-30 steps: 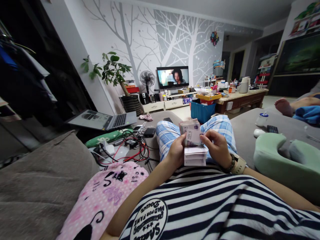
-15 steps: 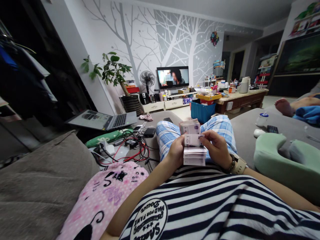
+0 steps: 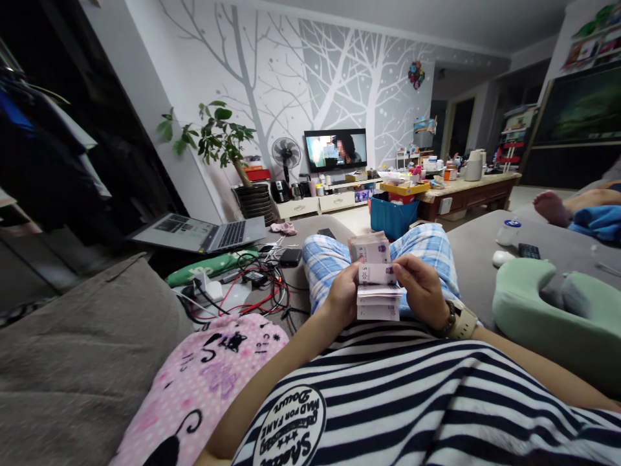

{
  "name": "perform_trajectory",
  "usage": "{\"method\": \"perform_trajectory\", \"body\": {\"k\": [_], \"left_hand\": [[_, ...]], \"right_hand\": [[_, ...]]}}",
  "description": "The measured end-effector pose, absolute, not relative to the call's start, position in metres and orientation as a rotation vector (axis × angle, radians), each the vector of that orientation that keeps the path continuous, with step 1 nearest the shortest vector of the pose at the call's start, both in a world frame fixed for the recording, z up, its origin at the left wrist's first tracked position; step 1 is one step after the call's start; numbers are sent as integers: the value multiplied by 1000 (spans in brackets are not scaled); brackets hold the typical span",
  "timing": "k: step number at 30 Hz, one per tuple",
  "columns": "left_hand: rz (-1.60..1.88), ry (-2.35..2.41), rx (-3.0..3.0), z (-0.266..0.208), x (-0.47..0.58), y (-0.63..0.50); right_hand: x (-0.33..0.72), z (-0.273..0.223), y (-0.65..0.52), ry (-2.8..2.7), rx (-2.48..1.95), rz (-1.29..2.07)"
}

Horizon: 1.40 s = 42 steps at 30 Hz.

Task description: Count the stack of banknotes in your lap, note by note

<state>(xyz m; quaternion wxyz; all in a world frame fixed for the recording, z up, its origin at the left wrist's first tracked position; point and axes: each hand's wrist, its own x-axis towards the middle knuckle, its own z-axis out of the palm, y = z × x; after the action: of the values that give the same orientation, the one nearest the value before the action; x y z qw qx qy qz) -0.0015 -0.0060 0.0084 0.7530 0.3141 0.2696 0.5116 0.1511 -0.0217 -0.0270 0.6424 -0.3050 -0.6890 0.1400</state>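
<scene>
One banknote wad [image 3: 376, 275] between one left hand [image 3: 343, 296], one right hand [image 3: 422, 288]

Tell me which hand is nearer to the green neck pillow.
Right. The right hand, at the right edge of the banknotes, has the green neck pillow out to its right; the left hand grips their left edge, farther away.

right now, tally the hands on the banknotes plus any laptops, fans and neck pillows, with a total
Hands on the banknotes: 2 (left hand, right hand)
Laptop: 1
Fan: 1
Neck pillow: 1
Total: 5
</scene>
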Motion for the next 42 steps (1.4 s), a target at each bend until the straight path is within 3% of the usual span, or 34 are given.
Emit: {"method": "perform_trajectory", "body": {"k": [42], "left_hand": [[1031, 545, 667, 5, -4, -2]], "right_hand": [[152, -27, -22, -1603, -664, 308]]}}
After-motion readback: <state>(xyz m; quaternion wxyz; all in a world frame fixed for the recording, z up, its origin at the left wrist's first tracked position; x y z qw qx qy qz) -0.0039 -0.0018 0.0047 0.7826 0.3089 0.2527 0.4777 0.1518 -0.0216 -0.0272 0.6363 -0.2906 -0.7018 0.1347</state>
